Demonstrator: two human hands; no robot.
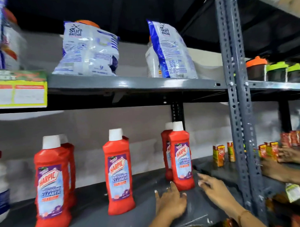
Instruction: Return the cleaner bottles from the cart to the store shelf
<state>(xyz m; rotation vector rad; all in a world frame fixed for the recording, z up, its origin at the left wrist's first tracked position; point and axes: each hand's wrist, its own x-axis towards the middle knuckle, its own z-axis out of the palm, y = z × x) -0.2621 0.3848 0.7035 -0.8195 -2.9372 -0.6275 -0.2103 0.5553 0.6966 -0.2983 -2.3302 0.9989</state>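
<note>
Red Harpic cleaner bottles with white caps stand upright on the grey lower shelf (91, 219): one pair at the left (51, 181), one in the middle (118, 172), a pair at the right (180, 159). My left hand (171, 201) hovers just in front of the right front bottle's base, fingers spread, holding nothing. Just right of that bottle, my right hand (211, 187) reaches over the shelf, fingers extended and empty. The cart is out of view.
Surf Excel bags (89, 49) and jars sit on the upper shelf. A grey perforated upright (237, 110) divides the bays. Small juice cartons (218, 155) stand beyond it, where another person's hands (288, 161) handle packets.
</note>
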